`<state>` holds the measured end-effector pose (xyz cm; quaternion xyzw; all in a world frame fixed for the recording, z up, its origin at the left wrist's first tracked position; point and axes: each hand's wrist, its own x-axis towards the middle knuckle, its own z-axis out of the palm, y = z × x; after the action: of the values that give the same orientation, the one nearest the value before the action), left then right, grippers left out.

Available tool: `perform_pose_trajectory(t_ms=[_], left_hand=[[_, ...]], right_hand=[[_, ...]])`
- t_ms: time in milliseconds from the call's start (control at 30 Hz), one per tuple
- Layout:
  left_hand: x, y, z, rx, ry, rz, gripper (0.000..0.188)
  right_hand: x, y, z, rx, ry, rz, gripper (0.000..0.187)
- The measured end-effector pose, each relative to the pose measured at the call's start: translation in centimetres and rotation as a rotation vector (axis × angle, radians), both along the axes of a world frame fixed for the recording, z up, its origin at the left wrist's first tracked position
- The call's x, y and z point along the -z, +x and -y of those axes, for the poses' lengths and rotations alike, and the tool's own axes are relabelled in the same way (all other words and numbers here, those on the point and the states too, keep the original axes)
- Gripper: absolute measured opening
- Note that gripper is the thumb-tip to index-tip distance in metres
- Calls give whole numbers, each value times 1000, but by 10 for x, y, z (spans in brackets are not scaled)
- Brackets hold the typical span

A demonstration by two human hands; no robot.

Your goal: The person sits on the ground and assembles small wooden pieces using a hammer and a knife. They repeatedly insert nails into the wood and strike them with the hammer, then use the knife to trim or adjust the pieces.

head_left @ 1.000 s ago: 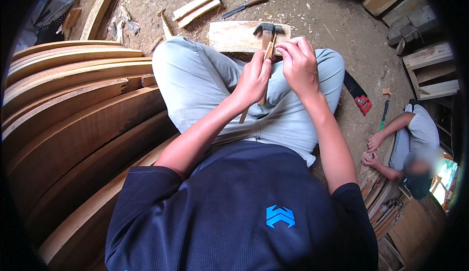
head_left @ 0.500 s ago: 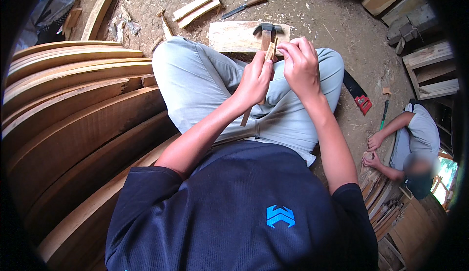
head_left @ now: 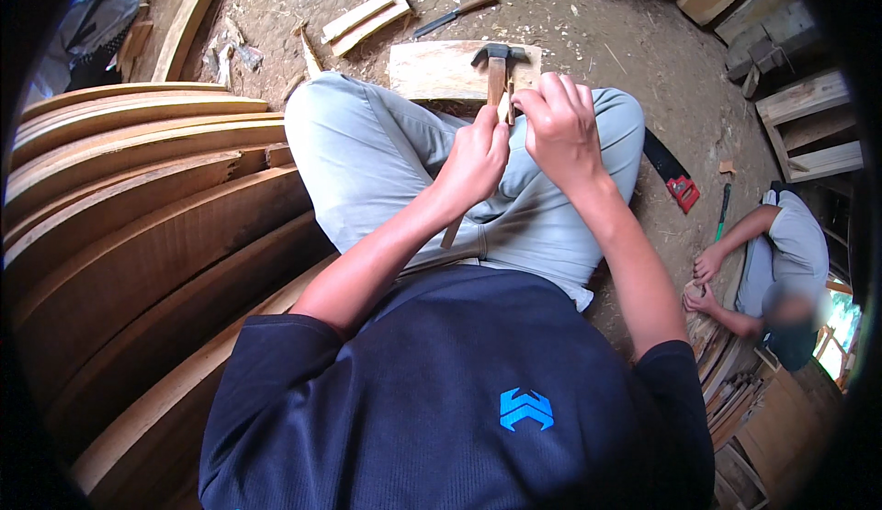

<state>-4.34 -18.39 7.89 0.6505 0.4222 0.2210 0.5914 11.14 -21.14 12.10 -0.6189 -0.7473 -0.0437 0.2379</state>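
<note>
My left hand (head_left: 475, 156) is closed around a thin wooden strip (head_left: 450, 233), whose lower end sticks out below the fist over my lap. Pale split wood shows at the strip's upper end, above the thumb. Close beside that end, my right hand (head_left: 562, 129) is closed with its fingertips pinched together; what they hold, if anything, is hidden. A narrow dark sliver of wood (head_left: 512, 103) shows between the two hands. Just beyond them, a claw hammer (head_left: 497, 69) lies with its head on a pale wooden board (head_left: 427, 71). The lower handle disappears behind my left hand.
Curved planks (head_left: 138, 179) are stacked at my left. A knife (head_left: 455, 16) and wood pieces (head_left: 367, 21) lie on the dirt floor ahead. A red-handled saw (head_left: 680, 188) lies right of my knee. Another person (head_left: 781, 243) sits working at far right.
My left hand has tilted slightly, and the strip's lower end has shifted left. My right hand has turned, its fingers curling more around the strip's upper end.
</note>
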Motion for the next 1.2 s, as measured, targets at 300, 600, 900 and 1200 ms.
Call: perform_pose_trajectory(t_ms=[300, 600, 900, 1200], left_hand=[[3, -14, 4, 72, -128, -53, 28], [-14, -21, 1, 67, -257, -63, 29], [83, 15, -49, -191, -364, 76, 23], [106, 13, -63, -486, -460, 69, 42]], right_hand=[[-2, 29, -15, -424, -47, 132, 12], [-10, 30, -29, -541, -136, 109, 9], [75, 17, -92, -339, -3, 412, 7], [131, 12, -118, -234, -245, 14, 6]])
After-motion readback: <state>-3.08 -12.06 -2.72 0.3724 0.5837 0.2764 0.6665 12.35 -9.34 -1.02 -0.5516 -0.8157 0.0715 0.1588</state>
